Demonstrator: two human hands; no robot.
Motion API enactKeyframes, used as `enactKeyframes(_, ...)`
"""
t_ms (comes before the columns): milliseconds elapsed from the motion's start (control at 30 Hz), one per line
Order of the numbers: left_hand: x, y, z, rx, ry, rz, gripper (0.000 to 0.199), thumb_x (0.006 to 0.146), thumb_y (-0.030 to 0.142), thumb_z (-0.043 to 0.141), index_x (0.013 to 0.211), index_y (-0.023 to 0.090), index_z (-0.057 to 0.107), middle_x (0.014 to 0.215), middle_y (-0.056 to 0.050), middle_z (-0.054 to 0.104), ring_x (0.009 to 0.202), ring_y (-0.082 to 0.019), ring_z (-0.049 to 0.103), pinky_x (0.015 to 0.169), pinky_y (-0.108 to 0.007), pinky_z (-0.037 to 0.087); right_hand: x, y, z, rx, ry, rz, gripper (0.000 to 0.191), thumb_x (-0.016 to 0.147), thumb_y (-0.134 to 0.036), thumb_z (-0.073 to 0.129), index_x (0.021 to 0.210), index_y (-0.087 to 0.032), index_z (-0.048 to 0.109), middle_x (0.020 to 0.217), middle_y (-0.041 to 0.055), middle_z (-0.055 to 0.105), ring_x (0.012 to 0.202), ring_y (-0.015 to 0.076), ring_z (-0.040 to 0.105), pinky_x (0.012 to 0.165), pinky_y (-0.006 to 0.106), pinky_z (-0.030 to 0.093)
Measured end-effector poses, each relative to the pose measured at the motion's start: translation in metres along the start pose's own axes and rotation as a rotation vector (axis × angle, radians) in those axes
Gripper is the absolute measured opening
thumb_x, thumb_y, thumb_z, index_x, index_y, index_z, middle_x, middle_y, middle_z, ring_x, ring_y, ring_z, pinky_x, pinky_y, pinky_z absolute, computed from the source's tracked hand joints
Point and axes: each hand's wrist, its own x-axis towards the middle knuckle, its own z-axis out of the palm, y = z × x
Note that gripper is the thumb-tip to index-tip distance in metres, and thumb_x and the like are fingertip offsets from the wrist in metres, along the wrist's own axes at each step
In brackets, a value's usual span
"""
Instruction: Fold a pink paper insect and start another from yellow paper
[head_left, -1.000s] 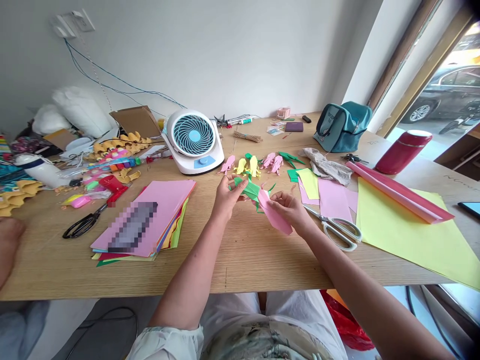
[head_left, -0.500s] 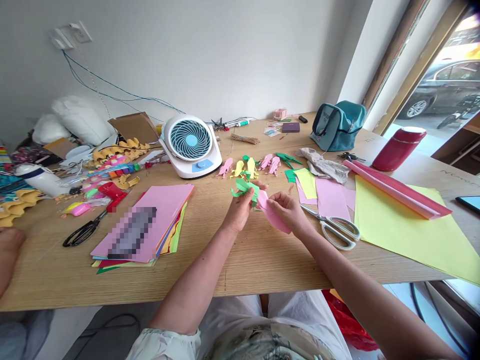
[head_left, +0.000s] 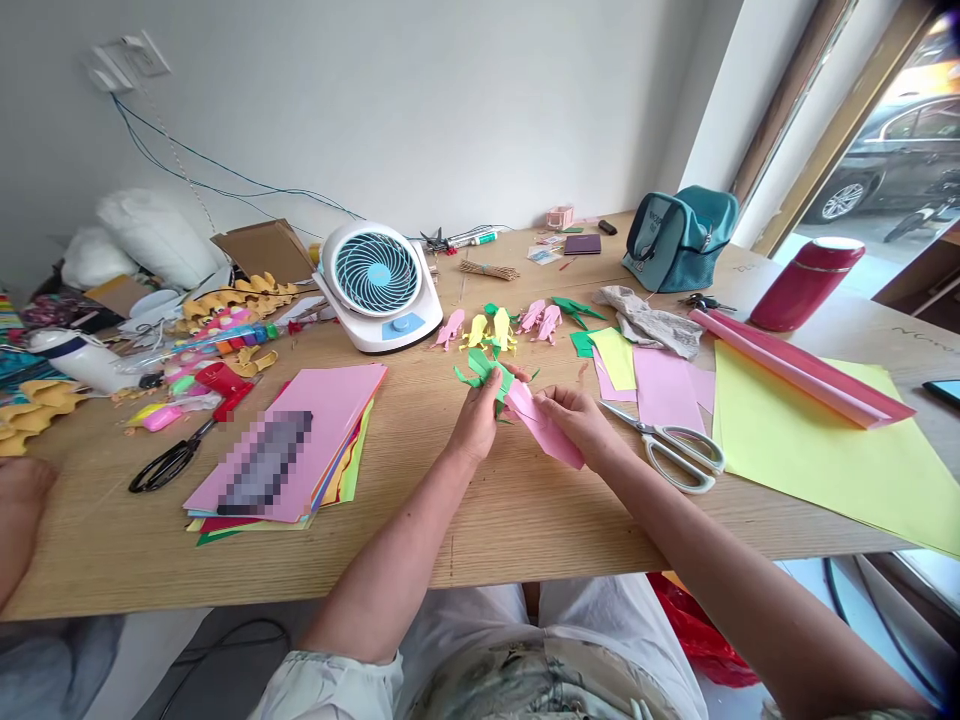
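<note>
My left hand (head_left: 478, 415) is closed on a folded green paper piece (head_left: 487, 372) with thin pointed legs, near the middle of the table. My right hand (head_left: 574, 420) pinches a pink paper strip (head_left: 551, 435), whose upper end meets the green piece between the two hands. Small folded figures stand just behind: a pink one (head_left: 451, 328), yellow ones (head_left: 502, 328), more pink ones (head_left: 550, 322) and a dark green one (head_left: 576, 308). White-handled scissors (head_left: 682, 455) lie right of my right hand, beside pink sheets (head_left: 666, 385) and a yellow sheet (head_left: 615, 358).
A white fan (head_left: 379, 285) stands behind left. A stack of coloured paper (head_left: 337, 400) and black scissors (head_left: 169, 463) lie left. Right are a teal bag (head_left: 679, 240), red bottle (head_left: 806, 285) and large yellow paper (head_left: 825, 460). Another person's hand (head_left: 26, 490) rests at the left edge.
The green piece has turned slightly in my left hand, with its legs more spread out. The pink strip remains in my right hand. The view has shifted a little.
</note>
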Motion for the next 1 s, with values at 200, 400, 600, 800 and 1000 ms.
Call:
enactKeyframes(200, -0.002, -0.004, 0.003, 0.034, 0.024, -0.023, 0.044, 0.087, 0.06, 0.054, 0.096, 0.018, 0.065, 0.097, -0.006, 0.071, 0.087, -0.019, 0.066, 0.063, -0.025, 0.047, -0.002, -0.002, 0.009, -0.097, 0.082, -0.204, 0.034, 0.075, -0.052, 0.065, 0.076, -0.019, 0.055, 0.068, -0.0014, 0.058, 0.058, 0.0118, 0.05, 0.053, 0.024, 0.039)
enactKeyframes(400, -0.003, -0.013, 0.002, 0.083, 0.037, 0.02, 0.047, 0.092, 0.06, 0.045, 0.104, 0.019, 0.065, 0.1, -0.005, 0.071, 0.087, -0.018, 0.065, 0.068, -0.025, 0.047, -0.005, 0.006, 0.011, -0.305, 0.084, -0.299, 0.033, 0.082, -0.049, 0.063, 0.096, -0.02, 0.058, 0.079, 0.002, 0.065, 0.068, 0.0157, 0.059, 0.058, 0.027, 0.045)
enactKeyframes(600, -0.003, -0.015, 0.005, -0.014, 0.033, 0.001, 0.048, 0.09, 0.061, 0.048, 0.104, 0.019, 0.065, 0.101, -0.006, 0.071, 0.099, -0.021, 0.066, 0.083, -0.029, 0.049, -0.01, 0.005, 0.007, -0.628, 0.16, -0.542, 0.035, 0.08, -0.044, 0.071, 0.105, -0.021, 0.061, 0.098, 0.0067, 0.063, 0.083, 0.0203, 0.061, 0.073, 0.034, 0.05)
enactKeyframes(800, -0.003, -0.012, 0.012, -0.17, 0.044, -0.053, 0.046, 0.087, 0.06, 0.054, 0.101, 0.018, 0.069, 0.11, -0.007, 0.073, 0.117, -0.024, 0.061, 0.102, -0.034, 0.042, -0.011, 0.006, 0.008, -0.731, 0.262, -0.679, 0.029, 0.081, -0.036, 0.072, 0.104, -0.021, 0.063, 0.099, 0.009, 0.055, 0.093, 0.0244, 0.057, 0.076, 0.037, 0.052)
enactKeyframes(1000, -0.005, -0.009, 0.016, -0.192, 0.046, -0.074, 0.052, 0.088, 0.064, 0.049, 0.101, 0.019, 0.071, 0.114, -0.008, 0.073, 0.126, -0.025, 0.056, 0.109, -0.037, 0.038, -0.013, 0.005, 0.01, -0.71, 0.272, -0.668, 0.025, 0.082, -0.032, 0.071, 0.103, -0.023, 0.063, 0.098, 0.0074, 0.056, 0.089, 0.0227, 0.058, 0.074, 0.036, 0.052)
